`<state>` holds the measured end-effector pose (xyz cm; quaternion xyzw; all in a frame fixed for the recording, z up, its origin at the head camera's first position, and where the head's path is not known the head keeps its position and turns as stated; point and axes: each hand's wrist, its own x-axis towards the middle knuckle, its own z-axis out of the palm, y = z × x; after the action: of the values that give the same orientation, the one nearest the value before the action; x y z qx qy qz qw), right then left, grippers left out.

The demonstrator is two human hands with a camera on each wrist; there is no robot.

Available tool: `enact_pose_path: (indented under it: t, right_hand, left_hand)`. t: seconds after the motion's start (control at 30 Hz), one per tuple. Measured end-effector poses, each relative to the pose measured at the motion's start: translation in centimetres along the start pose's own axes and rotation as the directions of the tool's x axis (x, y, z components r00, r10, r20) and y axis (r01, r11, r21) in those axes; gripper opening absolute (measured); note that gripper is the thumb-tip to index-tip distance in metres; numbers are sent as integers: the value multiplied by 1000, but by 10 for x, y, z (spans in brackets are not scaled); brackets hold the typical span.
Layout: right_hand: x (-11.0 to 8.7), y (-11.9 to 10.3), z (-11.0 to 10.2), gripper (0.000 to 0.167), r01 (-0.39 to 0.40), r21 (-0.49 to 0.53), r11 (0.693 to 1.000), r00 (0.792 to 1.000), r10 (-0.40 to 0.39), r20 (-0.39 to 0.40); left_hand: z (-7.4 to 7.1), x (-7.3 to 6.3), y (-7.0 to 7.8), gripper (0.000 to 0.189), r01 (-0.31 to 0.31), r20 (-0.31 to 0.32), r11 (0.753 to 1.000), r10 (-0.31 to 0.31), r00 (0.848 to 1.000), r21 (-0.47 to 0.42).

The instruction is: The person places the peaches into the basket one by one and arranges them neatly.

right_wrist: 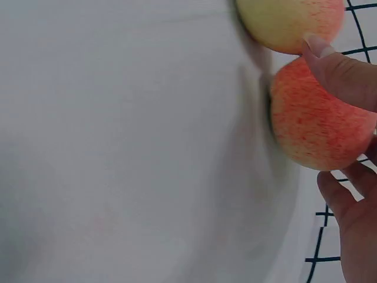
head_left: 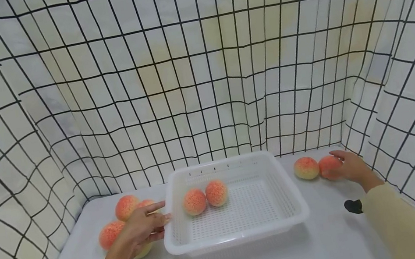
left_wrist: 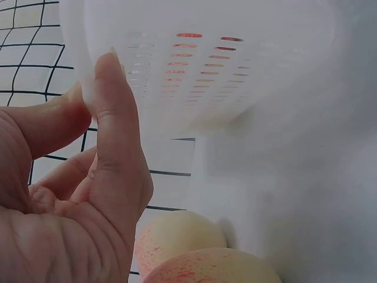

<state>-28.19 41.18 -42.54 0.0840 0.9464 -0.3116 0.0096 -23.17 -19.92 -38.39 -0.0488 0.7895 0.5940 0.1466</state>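
A white plastic basket point(head_left: 242, 233) with a slotted bottom stands mid-table, two red-and-yellow apples point(head_left: 194, 202) side by side in its left half. My left hand point(head_left: 147, 224) pinches the basket's left rim between thumb and fingers; the left wrist view shows the basket wall point(left_wrist: 283, 65) above the table on that side. Far right, my right hand point(head_left: 352, 167) grips a red apple point(right_wrist: 321, 121), thumb over it and fingers around its far side. A yellower apple point(head_left: 306, 168) sits right beside that one, close to the thumb tip.
Several more apples point(head_left: 126, 207) lie on the white table left of the basket, partly hidden behind my left hand and forearm. White walls with a black grid point(head_left: 204, 81) enclose the table at the back and both sides, close to my right hand.
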Motion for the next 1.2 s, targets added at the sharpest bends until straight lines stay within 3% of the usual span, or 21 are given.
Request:
enact_pose_path:
  t: [0.1,0.2,0.43,1.2]
  right_hand:
    - [1,6,17,102,-18,13,1000,999,19,-47]
    - [2,7,27,101,-14,14,1000,995,15,-95]
    - [-1,8,27,94,24,-29,999,987,-29,-159]
    - [-10,1,0,91,68,-102,992,988,-81,-129]
  left_hand:
    - [0,0,-1,72,6,-4,1000,-6,1000,3]
    - [-1,0,-1,72,17,-11,1000,-17,1000,-4]
    - [0,0,0,71,10,-14,1000,-10,1000,-1]
    - [-1,1,0,70,13,2,1000,-13,1000,-2]
